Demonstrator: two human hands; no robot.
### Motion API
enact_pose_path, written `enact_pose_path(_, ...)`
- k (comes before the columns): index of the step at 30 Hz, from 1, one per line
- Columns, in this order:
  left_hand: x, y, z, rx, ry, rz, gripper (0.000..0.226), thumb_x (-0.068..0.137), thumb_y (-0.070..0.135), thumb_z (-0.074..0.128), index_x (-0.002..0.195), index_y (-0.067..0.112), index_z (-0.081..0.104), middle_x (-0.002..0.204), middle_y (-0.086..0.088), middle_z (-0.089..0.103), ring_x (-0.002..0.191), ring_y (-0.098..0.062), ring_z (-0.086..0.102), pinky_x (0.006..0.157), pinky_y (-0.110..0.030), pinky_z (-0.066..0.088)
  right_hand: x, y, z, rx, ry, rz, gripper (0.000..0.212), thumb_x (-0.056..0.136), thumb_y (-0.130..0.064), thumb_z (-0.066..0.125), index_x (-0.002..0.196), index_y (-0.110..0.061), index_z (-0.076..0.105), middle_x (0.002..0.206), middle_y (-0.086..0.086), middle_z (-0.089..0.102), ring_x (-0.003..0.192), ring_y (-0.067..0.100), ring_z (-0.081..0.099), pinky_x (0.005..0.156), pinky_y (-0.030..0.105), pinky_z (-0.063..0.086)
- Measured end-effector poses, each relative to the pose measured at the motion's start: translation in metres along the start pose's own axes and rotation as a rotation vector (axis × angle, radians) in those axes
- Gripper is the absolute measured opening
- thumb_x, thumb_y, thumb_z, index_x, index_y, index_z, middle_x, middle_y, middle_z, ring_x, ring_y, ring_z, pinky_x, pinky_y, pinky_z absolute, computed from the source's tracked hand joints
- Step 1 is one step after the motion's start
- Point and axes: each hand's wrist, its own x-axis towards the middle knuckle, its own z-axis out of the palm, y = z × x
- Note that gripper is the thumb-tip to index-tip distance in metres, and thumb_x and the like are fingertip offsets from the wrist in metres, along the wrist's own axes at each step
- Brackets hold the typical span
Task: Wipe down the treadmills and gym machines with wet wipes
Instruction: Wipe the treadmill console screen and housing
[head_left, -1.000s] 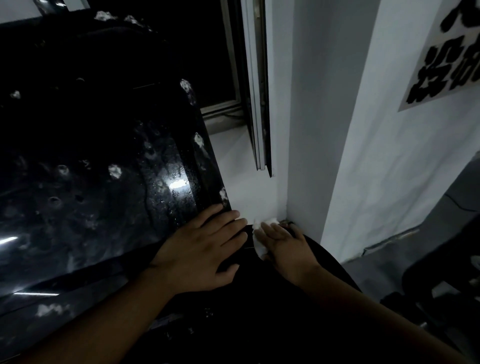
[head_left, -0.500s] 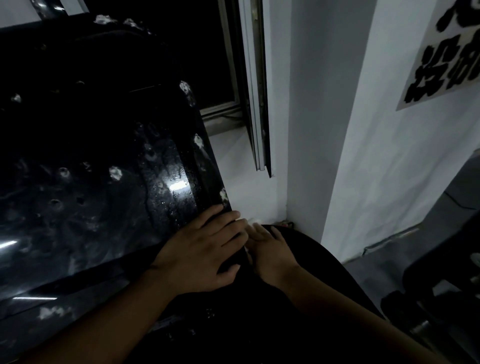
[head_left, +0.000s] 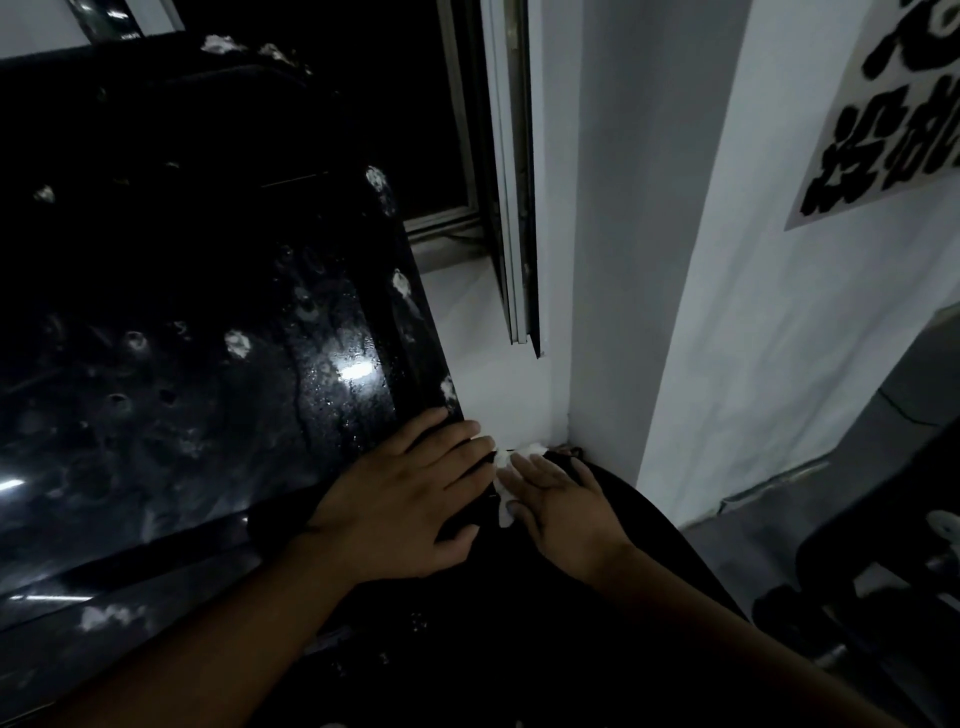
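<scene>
Left hand (head_left: 410, 499) flat on glossy black machine panel (head_left: 208, 338), fingers straight and slightly spread — likely bracing; right hand (head_left: 563, 501) presses wet wipe (head_left: 503, 486) onto dark rounded edge just beside wall corner (head_left: 566, 410), fingers extended together — wiping tight spot.

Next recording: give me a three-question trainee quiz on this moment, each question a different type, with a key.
1. True or false: the left hand lies flat on the glossy black machine panel.
2. Which of the hands presses the white wipe? A) left hand B) right hand C) neither
3. Fill in: the sign with black characters hangs on the white ____.

Key: 1 true; 2 B; 3 wall.
</scene>
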Motion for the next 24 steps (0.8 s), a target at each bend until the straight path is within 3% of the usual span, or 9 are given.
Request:
enact_pose_path(3,-0.001,0.000,0.001,-0.004,0.007,0.004,0.057,0.088,0.053,0.057,0.130,0.016,0.067,0.145,-0.005,0.057,0.141,-0.025,0.044,0.126,-0.044,0.012,0.005,-0.013,-0.006,0.045,-0.024,0.021,0.048,0.087,-0.043,0.040,0.119,-0.032,0.074,0.127,-0.009,0.070,0.112,0.015,0.070,0.090,0.047,0.055)
enact_pose_path(8,-0.001,-0.001,0.001,0.019,-0.009,0.005,0.057,0.088,0.054,0.056,0.130,0.016,0.067,0.146,-0.006,0.057,0.141,-0.025,0.044,0.126,-0.045,0.013,-0.015,-0.010,0.000,0.022,0.079,-0.081,0.053,0.079,-0.044,0.041,0.116,-0.031,0.076,0.124,-0.010,0.071,0.109,0.013,0.071,0.091,0.043,0.055)
enact_pose_path(14,-0.005,0.003,-0.002,0.034,-0.024,-0.009,0.060,0.090,0.053,0.054,0.136,0.016,0.064,0.152,-0.006,0.051,0.145,-0.025,0.042,0.126,-0.046,0.014,-0.019,-0.003,-0.017,0.038,0.152,-0.094,0.047,0.076,-0.038,0.039,0.099,-0.032,0.081,0.109,-0.012,0.076,0.098,0.009,0.073,0.090,0.042,0.056)
enact_pose_path(16,-0.015,0.013,-0.002,0.032,-0.015,-0.050,0.064,0.092,0.053,0.052,0.145,0.016,0.056,0.159,-0.007,0.042,0.149,-0.025,0.036,0.124,-0.049,0.018,-0.028,-0.002,-0.014,0.065,0.242,-0.123,0.044,0.080,-0.035,0.042,0.099,-0.028,0.081,0.111,-0.008,0.076,0.102,0.011,0.073,0.094,0.045,0.054)
enact_pose_path(20,-0.051,0.036,0.006,0.044,-0.019,-0.083,0.075,0.092,0.049,0.055,0.155,0.012,0.040,0.167,-0.008,0.024,0.155,-0.025,0.022,0.122,-0.051,0.021,-0.057,0.000,0.001,0.071,0.365,-0.150,0.042,0.082,-0.031,0.045,0.106,-0.025,0.080,0.117,-0.006,0.074,0.107,0.013,0.071,0.107,0.033,0.043)
enact_pose_path(24,-0.075,0.050,0.011,0.023,-0.019,-0.113,0.078,0.089,0.046,0.056,0.156,0.011,0.038,0.168,-0.008,0.022,0.155,-0.025,0.022,0.122,-0.049,0.022,-0.074,-0.010,-0.001,0.123,0.388,-0.104,0.043,0.080,-0.029,0.045,0.108,-0.029,0.079,0.119,-0.006,0.074,0.106,0.012,0.071,0.101,0.033,0.035)
